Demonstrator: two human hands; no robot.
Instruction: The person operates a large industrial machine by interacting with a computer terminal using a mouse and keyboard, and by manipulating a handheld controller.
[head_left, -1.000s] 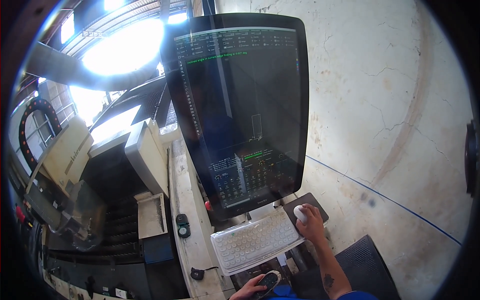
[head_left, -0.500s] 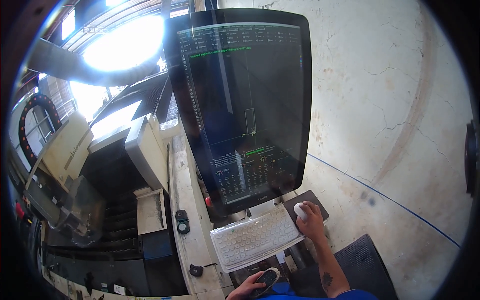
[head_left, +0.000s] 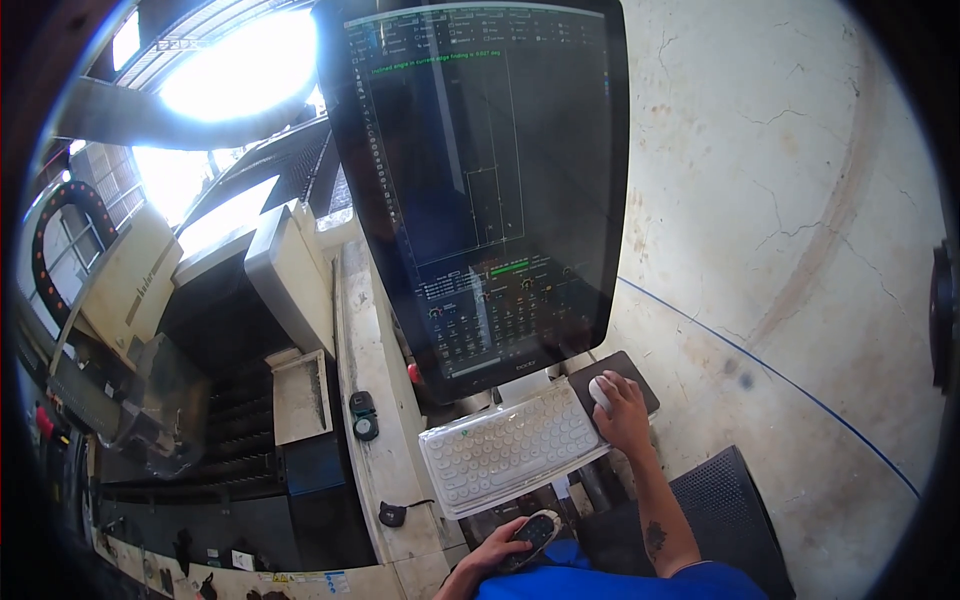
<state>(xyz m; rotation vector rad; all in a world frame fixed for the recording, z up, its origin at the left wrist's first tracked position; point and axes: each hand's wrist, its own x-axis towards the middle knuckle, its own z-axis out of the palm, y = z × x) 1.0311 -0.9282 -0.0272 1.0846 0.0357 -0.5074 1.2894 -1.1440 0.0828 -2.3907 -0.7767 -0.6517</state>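
My right hand [head_left: 624, 418] is closed over a white computer mouse [head_left: 600, 393], which rests on a dark mouse pad [head_left: 643, 384]. To the left of the pad lies a white keyboard [head_left: 510, 450] under a clear cover. Below the keyboard, my left hand [head_left: 497, 545] grips a dark handheld remote [head_left: 536, 535] with a pale edge, thumb on its face. A tall dark monitor [head_left: 480, 200] stands behind the keyboard. Its screen shows thin rectangular outlines, a green line of text, and rows of icons near the bottom.
At left stands a large cutting machine [head_left: 255, 270] with slatted bed. On its pale ledge [head_left: 385, 455] lie a green-black device [head_left: 364, 416] and a black tape measure [head_left: 393, 514]. A blue cable [head_left: 770, 385] crosses the cracked floor. A perforated black panel [head_left: 725, 510] is beside my right forearm.
The drawing on the screen appears larger, with another rectangle outline around the first. The monitor sits higher in view. Both hands keep their holds.
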